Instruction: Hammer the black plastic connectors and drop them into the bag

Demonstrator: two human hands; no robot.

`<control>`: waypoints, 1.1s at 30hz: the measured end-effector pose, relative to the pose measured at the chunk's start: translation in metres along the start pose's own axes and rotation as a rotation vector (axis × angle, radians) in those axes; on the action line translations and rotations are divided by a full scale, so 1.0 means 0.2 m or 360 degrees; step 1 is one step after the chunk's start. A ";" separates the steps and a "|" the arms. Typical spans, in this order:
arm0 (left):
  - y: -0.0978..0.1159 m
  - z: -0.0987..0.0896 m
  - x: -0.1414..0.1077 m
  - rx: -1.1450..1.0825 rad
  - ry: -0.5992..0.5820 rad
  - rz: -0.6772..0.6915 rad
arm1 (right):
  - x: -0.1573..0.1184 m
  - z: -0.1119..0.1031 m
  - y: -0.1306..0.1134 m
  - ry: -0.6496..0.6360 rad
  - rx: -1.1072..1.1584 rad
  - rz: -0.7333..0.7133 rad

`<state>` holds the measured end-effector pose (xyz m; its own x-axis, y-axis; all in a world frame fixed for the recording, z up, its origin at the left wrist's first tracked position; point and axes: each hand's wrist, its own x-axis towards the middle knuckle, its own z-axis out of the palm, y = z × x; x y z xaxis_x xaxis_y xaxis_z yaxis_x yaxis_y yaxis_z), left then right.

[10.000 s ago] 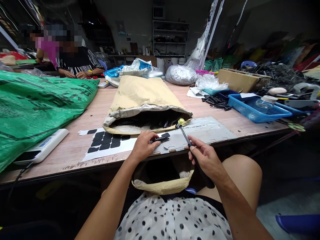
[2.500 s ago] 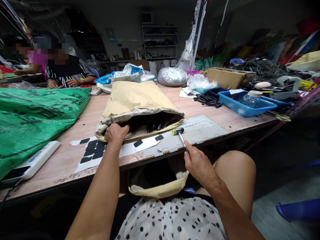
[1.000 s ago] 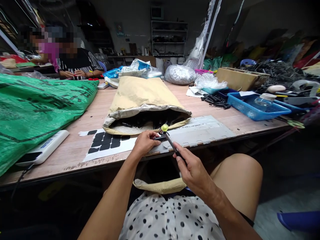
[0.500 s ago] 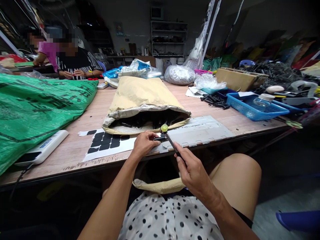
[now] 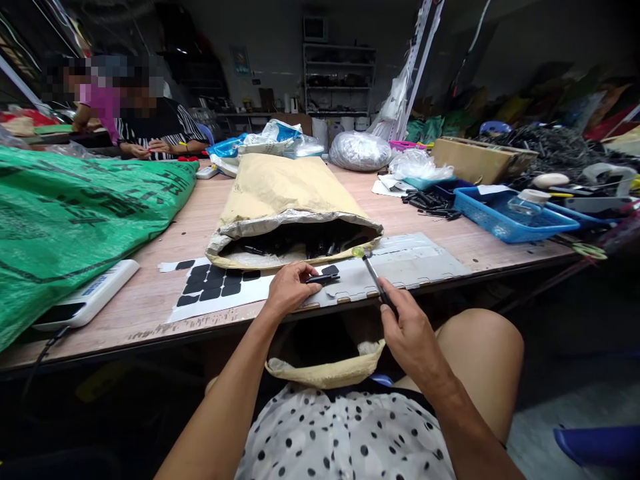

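Note:
My left hand (image 5: pixel 293 288) rests at the table's front edge, its fingers pinching a small, slim black plastic part (image 5: pixel 324 279). My right hand (image 5: pixel 413 331) is closed round the dark handle of a small mallet (image 5: pixel 373 275) with a metal shaft and a yellow-green head. The mallet's head is raised, apart from the black part and to its right. Beneath the black part lies a grey-white board (image 5: pixel 410 263). Just behind my hands, a tan paper sack (image 5: pixel 290 183) lies with its mouth towards me, black parts showing inside.
A white sheet with black squares (image 5: pixel 213 283) lies left of my hand. Further left are a white power bank-like device (image 5: pixel 93 297) and a green woven sack (image 5: pixel 85 220). A blue basket (image 5: pixel 515 217) stands right. Below the table edge, another sack (image 5: pixel 330 375) gapes open. Two people sit far left.
My right hand has moved right with the mallet, drawing its head away from the black plastic part. My left hand keeps its hold in nearly the same place.

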<state>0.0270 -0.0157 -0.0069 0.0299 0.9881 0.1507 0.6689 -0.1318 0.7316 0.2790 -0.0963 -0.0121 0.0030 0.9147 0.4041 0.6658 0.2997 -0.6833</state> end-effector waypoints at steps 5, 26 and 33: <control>0.01 0.00 -0.01 -0.0011 -0.0005 -0.0002 | 0.03 -0.01 0.10 0.0006 -0.0138 0.0223; 0.06 -0.02 -0.02 0.0147 -0.0039 0.0020 | 0.10 -0.06 0.12 -0.0271 -0.0206 0.0411; 0.05 -0.01 -0.02 0.0157 0.0063 0.0094 | 0.10 -0.07 0.10 -0.0262 -0.0244 0.0435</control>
<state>0.0328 -0.0209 0.0007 0.0432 0.9748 0.2189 0.7369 -0.1791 0.6518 0.3028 -0.0748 -0.0098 0.0842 0.9907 0.1068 0.7612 0.0053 -0.6485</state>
